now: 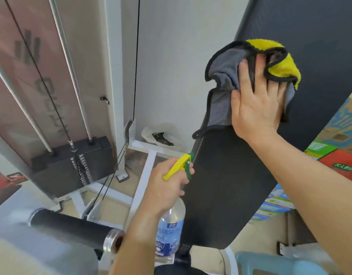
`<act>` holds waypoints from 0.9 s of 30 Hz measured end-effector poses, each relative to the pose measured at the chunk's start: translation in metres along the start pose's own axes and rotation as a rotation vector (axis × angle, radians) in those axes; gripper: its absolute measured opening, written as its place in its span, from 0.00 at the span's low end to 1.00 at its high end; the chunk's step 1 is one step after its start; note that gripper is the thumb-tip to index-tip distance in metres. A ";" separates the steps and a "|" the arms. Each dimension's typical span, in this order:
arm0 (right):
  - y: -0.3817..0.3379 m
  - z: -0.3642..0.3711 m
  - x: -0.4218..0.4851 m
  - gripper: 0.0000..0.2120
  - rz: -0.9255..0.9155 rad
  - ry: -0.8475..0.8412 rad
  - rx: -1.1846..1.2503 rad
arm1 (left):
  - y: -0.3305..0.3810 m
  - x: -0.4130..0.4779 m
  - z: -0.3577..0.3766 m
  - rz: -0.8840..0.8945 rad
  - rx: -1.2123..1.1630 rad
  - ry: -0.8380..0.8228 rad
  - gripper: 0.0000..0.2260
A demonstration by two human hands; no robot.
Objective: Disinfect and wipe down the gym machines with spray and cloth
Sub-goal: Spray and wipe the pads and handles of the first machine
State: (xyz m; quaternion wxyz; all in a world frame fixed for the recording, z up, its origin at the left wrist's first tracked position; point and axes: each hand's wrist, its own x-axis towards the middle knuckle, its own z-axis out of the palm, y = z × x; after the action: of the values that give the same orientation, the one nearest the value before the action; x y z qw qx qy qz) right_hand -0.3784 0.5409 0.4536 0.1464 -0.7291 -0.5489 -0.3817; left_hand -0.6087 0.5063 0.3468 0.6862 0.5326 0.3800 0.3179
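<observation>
My right hand (256, 100) presses a grey and yellow cloth (226, 76) flat against the black padded backrest (310, 46) of the gym machine, fingers spread over the cloth. Below it the black seat pad (220, 195) slopes toward me. My left hand (163, 187) grips the neck of a clear spray bottle (169, 233) with a blue label; its yellow and green trigger head (180, 165) points up toward the pad's left edge.
A black weight stack (72, 165) with guide rods and a cable stands at left on a white frame (145, 175). A black foam roller (72, 225) lies at lower left. A plastic bag (161, 135) sits by the wall. Coloured boxes (334, 161) are at right.
</observation>
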 end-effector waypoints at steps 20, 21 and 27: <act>-0.027 -0.007 0.003 0.20 -0.286 -0.004 -0.162 | -0.010 0.000 -0.003 -0.066 -0.168 0.091 0.17; -0.031 0.001 0.001 0.16 -0.402 -0.023 -0.177 | -0.014 0.000 -0.003 -0.064 -0.174 0.101 0.17; -0.063 0.036 -0.088 0.22 -0.928 -0.372 -0.533 | -0.050 -0.011 0.000 -0.100 -0.213 0.147 0.15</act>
State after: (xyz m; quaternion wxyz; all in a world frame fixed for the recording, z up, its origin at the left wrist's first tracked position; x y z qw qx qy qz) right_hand -0.4309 0.5247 0.3536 -0.3251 -0.4780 -0.7131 -0.3967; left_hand -0.6131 0.4856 0.2999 0.7240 0.4125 0.4194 0.3602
